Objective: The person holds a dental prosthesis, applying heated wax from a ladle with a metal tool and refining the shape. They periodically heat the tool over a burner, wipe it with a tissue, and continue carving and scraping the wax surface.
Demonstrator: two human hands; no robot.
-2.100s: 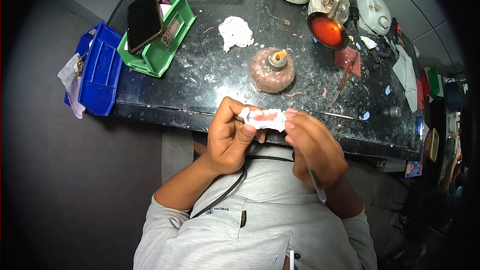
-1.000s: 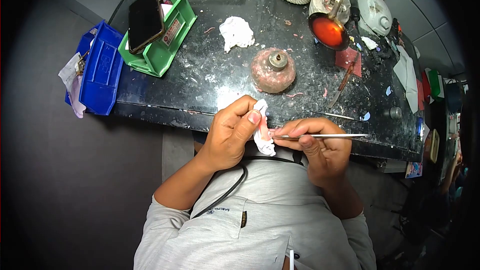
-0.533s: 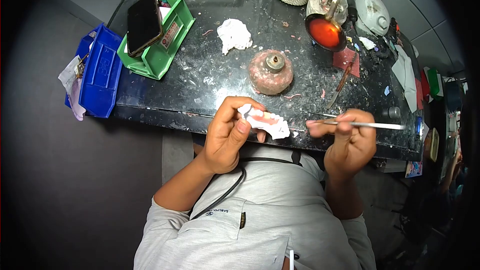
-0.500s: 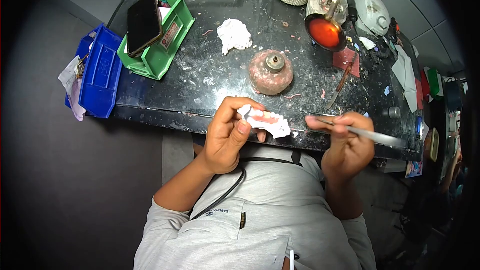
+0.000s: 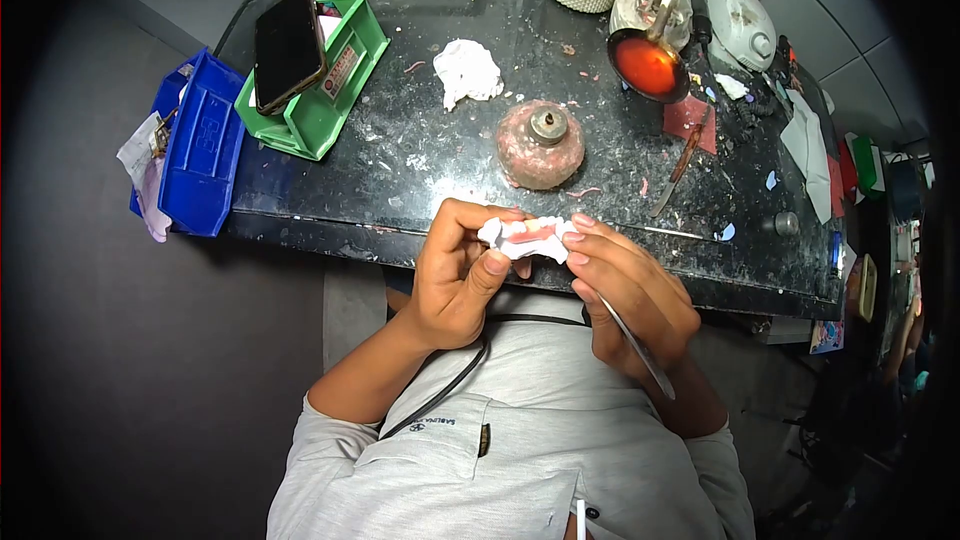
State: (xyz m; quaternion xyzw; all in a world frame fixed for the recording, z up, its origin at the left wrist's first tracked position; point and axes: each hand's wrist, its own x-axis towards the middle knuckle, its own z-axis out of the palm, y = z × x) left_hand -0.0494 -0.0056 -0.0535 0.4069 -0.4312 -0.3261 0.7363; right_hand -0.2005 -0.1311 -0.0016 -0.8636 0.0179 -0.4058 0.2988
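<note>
My left hand [image 5: 450, 275] grips a white plaster dental model [image 5: 530, 245] by its left end, thumb in front and fingers behind. Pink wax and pale teeth run along the model's upper side. The fingertips of my right hand [image 5: 635, 295] touch the model's right end. That same hand holds a metal spatula [image 5: 640, 350], whose flat blade points down towards my wrist; its other end is hidden by the fingers. Just beyond the model stands a round, pink-smeared spirit burner [image 5: 541, 145] with a metal wick holder.
A pan of red wax [image 5: 648, 66] stands at the back right. A knife [image 5: 682, 172] lies partly over a pink wax sheet [image 5: 692, 120]. White cloth [image 5: 468, 72] lies behind the burner. At left are a green bin [image 5: 318, 136] with a phone [image 5: 288, 50] and a blue bin [image 5: 203, 165].
My right hand has moved left to the model, and its fingers now touch the right end. The spatula has swung from pointing right to pointing down. My left hand stays nearly still.
</note>
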